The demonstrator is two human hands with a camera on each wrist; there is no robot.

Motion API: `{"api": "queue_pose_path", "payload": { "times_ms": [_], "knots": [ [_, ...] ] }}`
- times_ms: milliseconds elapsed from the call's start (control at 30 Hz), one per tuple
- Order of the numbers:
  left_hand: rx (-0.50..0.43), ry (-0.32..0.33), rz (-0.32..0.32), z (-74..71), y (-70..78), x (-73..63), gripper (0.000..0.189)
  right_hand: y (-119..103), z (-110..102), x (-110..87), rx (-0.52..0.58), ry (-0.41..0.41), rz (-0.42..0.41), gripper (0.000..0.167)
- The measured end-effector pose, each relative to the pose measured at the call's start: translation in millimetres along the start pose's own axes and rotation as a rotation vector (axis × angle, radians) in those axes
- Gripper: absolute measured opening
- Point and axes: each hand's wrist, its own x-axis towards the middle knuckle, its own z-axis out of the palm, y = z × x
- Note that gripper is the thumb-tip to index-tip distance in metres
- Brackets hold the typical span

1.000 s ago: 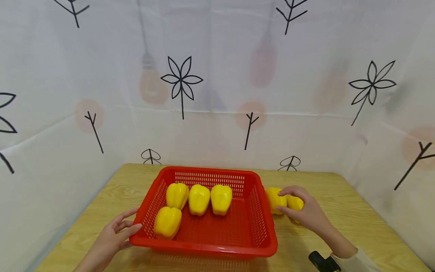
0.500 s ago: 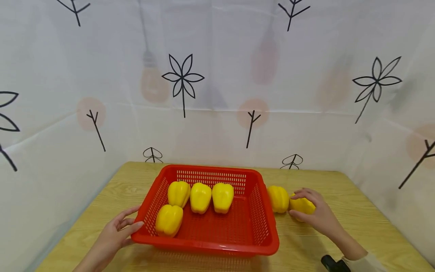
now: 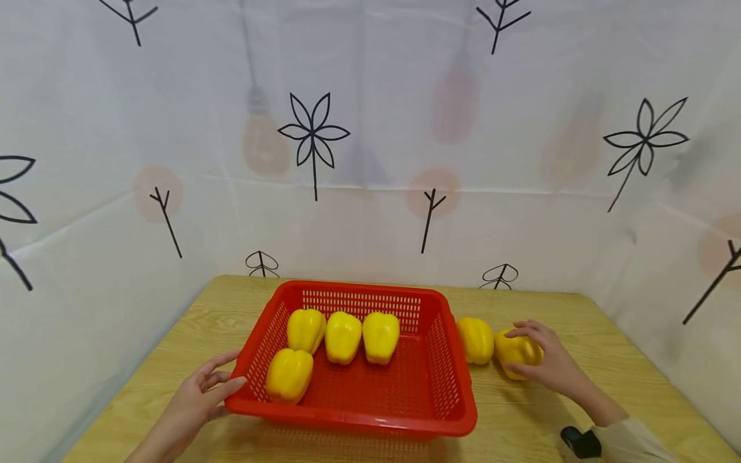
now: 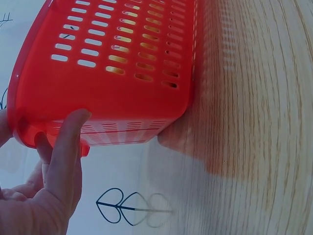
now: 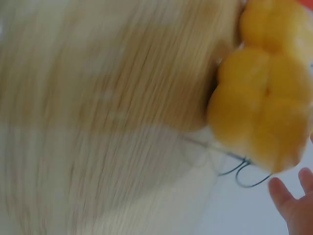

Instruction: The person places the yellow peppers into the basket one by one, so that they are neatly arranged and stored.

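My left hand point(image 3: 193, 402) grips the left rim of a red plastic basket point(image 3: 347, 419), thumb on top; the left wrist view has its fingers against the basket's outside under the rim. Several yellow bell peppers point(image 3: 343, 337) lie in the basket's left and back part. Two more are on the table right of it: one bell pepper point(image 3: 476, 341) close to the basket wall, another bell pepper point(image 3: 514, 355) beside it. My right hand point(image 3: 552, 366) curves around that outer pepper with thumb and fingers spread. In the right wrist view, fingertips show just off its end.
A wood-grain table point(image 3: 602, 347) bears everything. White cloth point(image 3: 370, 238) with black plant drawings hangs behind and along both sides. The basket's slotted right wall point(image 3: 442, 366) stands between its inside and the loose peppers.
My right hand has moved right, from between the two loose peppers to the outer one. The left hand and the basket hold their place; the view shifts slightly.
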Motion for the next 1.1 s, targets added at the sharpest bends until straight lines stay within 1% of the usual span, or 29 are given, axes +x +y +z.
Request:
{"api": "queue_pose_path", "payload": {
  "times_ms": [67,133,233,333,500,600,800,933,1000,1100],
  "knots": [
    [0.002,0.002,0.001,-0.5,-0.4,-0.1,0.065,5,-1,0.5,-0.008,-0.035,0.000,0.048],
    [0.003,0.000,0.004,-0.9,-1.2,0.7,0.065,9,-3,0.1,-0.011,-0.082,0.020,0.050],
    [0.004,-0.004,0.007,-0.9,-2.4,1.3,0.065,14,-5,-1.3,-0.019,-0.123,0.039,0.052],
    [-0.003,-0.008,0.008,-0.9,-3.0,1.6,0.065,17,-4,-1.4,-0.053,-0.117,0.033,0.054],
    [-0.012,-0.014,0.010,-1.1,-2.7,0.8,0.065,18,-2,-0.4,-0.134,-0.064,0.004,0.055],
    [-0.012,-0.016,0.013,-1.1,-2.3,0.4,0.065,17,-2,0.9,-0.144,-0.059,0.006,0.055],
    [-0.014,-0.011,0.012,-0.2,-2.2,0.7,0.064,14,-6,1.8,-0.161,-0.070,0.046,0.055],
    [-0.013,-0.002,0.008,0.1,-2.1,0.8,0.064,10,-11,4.6,-0.189,-0.065,0.037,0.055],
    [-0.012,0.000,0.008,0.1,-2.1,0.6,0.064,6,-14,7.1,-0.168,-0.066,0.023,0.054],
    [-0.014,-0.001,0.008,0.0,-2.2,0.4,0.064,1,-17,10.0,-0.165,-0.066,0.030,0.053]
  ]
}}
